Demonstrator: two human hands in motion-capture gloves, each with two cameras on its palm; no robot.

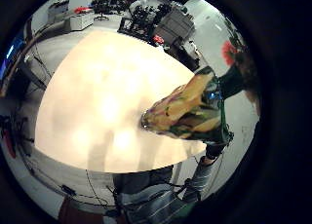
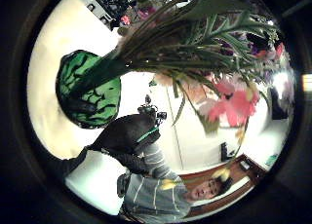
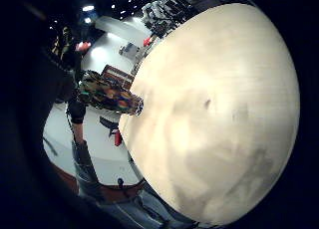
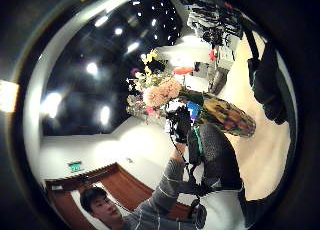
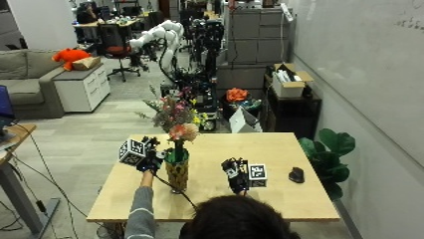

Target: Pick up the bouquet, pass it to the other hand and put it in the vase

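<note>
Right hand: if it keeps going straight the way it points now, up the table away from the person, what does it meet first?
Nothing, as far as the outside view shows. The right hand points over bare table; the vase stands to its left, a small dark object to its right. Depth is unclear.

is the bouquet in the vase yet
Yes: the bouquet stands upright with its stems inside the vase on the table.

No words, brands or numbers can be read in any view. The one sign in sight — a small green plate (image 4: pixel 75 166) on the far wall, well beyond the right hand — is too small to make out. Faint marks on the whiteboard (image 5: pixel 371 59) off to the right — equally illegible.
</note>
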